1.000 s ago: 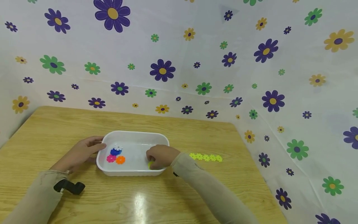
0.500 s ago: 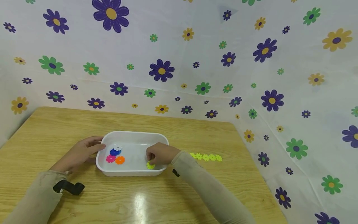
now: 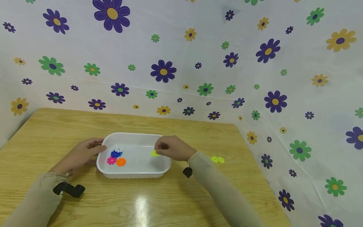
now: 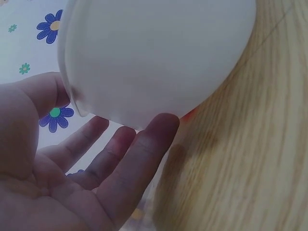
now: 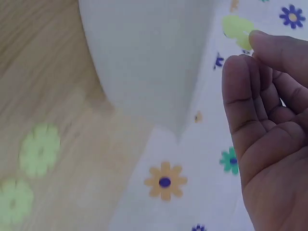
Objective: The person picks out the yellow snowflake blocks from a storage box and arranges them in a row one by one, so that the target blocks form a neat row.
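A white plastic tray [image 3: 133,175] stands on the wooden table. My left hand [image 3: 85,154] holds its left end, thumb at the rim and fingers against the outer wall [image 4: 159,53]. My right hand [image 3: 177,148] is raised over the tray's right end. Between thumb and fingertips it pinches a yellow flower-shaped disc [image 5: 237,30], partly hidden by the fingers in the head view. Inside the tray at the left lie a pink disc [image 3: 112,160], an orange disc [image 3: 121,162], a blue disc [image 3: 115,154] and a whitish disc [image 3: 119,149], close together.
Right of the tray, yellow flower-shaped discs [image 3: 217,160] lie in a row on the table [image 3: 158,201], partly covered by the right sleeve [image 3: 215,179]. A flower-printed cloth [image 3: 181,56] rises behind the table and along its right side.
My right hand has lifted the yellow disc from the tray's floor and moved up and slightly right. The right sleeve now covers more of the yellow row. My left hand stays at the tray.
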Tool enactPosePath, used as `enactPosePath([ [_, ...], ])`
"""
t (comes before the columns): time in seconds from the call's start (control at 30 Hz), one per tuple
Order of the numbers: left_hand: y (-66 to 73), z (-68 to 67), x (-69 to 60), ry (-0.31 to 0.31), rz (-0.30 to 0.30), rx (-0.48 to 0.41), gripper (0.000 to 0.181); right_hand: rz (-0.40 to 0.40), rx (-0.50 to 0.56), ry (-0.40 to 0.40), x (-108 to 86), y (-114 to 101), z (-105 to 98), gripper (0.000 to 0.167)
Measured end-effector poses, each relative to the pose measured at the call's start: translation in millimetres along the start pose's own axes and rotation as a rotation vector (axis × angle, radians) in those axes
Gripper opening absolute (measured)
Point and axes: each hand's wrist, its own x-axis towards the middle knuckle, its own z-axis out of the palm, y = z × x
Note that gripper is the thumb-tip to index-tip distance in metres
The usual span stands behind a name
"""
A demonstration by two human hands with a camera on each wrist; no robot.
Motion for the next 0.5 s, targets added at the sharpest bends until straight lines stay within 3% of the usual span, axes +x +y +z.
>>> enactPosePath([
  [0.27,1.2,-0.3,-1.2,0.001,0.006,0.007,0.07,0.118,0.067,0.199,-51.9,38,-39,0.005],
  [0.5,0.9,-0.3,-0.8,0.001,-0.005,0.008,0.072,0.232,0.112,0.268,-106.5,87,-54,0.011],
])
